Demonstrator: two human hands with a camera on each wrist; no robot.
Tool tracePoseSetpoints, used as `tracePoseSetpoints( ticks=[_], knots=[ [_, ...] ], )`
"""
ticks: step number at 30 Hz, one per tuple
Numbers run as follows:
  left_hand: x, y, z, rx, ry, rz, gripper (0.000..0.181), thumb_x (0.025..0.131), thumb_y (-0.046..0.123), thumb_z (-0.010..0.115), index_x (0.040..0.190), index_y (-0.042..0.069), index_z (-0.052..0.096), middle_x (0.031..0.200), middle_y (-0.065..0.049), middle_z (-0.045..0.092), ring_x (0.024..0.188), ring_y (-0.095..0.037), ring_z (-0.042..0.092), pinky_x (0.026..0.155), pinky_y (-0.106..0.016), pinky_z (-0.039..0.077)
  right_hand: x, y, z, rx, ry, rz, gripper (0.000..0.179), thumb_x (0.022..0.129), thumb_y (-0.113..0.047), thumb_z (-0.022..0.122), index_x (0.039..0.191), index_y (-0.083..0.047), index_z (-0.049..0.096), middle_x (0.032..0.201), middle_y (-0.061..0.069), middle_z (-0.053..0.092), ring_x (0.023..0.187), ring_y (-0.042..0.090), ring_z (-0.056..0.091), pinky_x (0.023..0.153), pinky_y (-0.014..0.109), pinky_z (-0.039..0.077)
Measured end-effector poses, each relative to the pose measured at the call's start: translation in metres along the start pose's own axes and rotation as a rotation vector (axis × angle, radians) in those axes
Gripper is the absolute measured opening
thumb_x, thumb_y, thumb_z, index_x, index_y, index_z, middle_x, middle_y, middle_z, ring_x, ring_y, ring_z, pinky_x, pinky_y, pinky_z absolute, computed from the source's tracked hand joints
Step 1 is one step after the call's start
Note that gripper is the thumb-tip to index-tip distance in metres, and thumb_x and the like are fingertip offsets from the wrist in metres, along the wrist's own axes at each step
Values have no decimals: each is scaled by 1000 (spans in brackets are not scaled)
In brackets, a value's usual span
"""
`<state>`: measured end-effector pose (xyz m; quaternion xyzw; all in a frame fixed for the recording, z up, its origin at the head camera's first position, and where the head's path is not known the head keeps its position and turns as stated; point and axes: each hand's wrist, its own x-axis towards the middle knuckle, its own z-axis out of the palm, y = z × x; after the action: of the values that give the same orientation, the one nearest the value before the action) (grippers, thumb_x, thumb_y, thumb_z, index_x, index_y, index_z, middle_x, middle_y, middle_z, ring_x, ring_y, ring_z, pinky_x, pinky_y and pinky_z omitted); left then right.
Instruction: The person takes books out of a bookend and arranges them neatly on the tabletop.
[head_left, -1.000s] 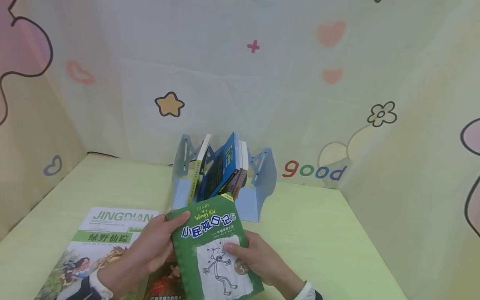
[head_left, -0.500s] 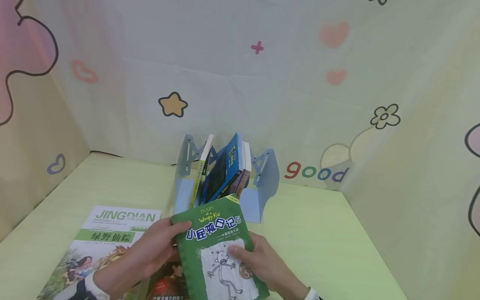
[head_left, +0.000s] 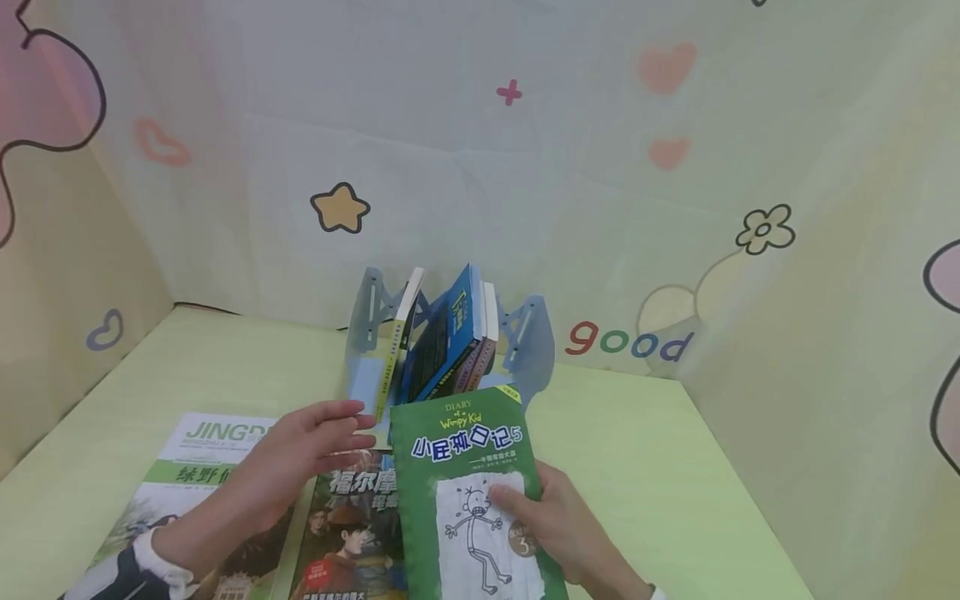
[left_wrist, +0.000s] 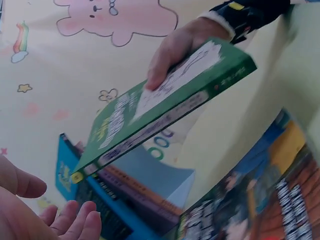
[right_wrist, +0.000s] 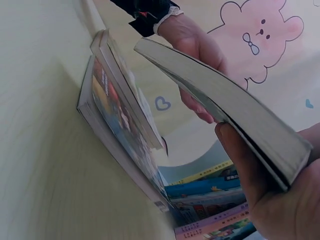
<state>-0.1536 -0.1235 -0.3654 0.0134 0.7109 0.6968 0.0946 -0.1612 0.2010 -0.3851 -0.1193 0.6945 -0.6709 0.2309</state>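
Note:
A green book with a cartoon figure on its cover is gripped by my right hand, thumb on the cover and fingers behind. The right wrist view shows the page edges of the green book between thumb and fingers. My left hand is off the book's left edge, fingers extended and holding nothing. Below the hands lie a dark-covered book and, to its left, a white-and-green book. In the left wrist view the green book's spine faces my left hand.
Behind the green book stands a light-blue bookend rack. Several books lean in it, among them a blue book and a yellow-spined book. The pale table meets a printed cloth backdrop at the back.
My left hand has let go of the green book and opened beside it. My right hand has carried the book a little to the right, uncovering more of the dark-covered book.

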Motion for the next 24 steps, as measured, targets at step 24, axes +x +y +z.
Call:
tracePoseSetpoints(
  ticks=[24],
  knots=[
    [73, 38, -30, 409, 319, 320, 57, 110, 24, 50, 156, -5, 35, 155, -27, 42, 141, -43, 44, 110, -57, 42, -22, -2, -44, -10, 335, 68, 58, 104, -31, 63, 151, -8, 39, 109, 16, 75, 86, 34, 76, 72, 44, 63]
  ],
)
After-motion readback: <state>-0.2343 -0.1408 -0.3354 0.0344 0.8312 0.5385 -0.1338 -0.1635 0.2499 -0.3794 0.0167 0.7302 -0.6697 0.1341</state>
